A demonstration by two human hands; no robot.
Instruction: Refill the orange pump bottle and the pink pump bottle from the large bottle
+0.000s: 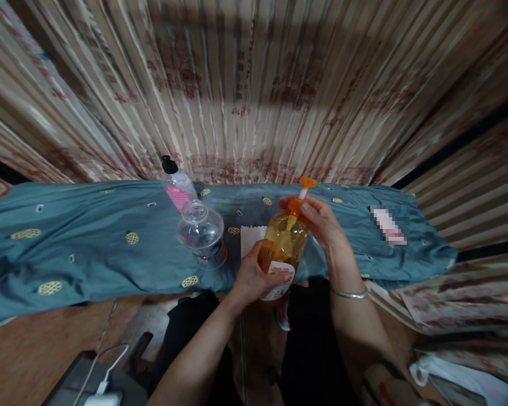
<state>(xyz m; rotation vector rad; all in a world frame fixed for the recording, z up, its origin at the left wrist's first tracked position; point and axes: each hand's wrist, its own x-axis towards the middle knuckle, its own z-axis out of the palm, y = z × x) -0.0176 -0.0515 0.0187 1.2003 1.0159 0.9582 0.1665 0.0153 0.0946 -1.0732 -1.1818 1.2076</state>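
Fingers of the left hand [250, 276] wrap the yellow bottle [285, 237], held tilted over the cloth's [101, 248] near edge; those of the right hand [327, 224] grip its orange pump [295, 205]. Probably fairly heavy, smooth and slippery, it is best held round the body. Leftward stand a jar [200, 230] and pink bottle [178, 195].
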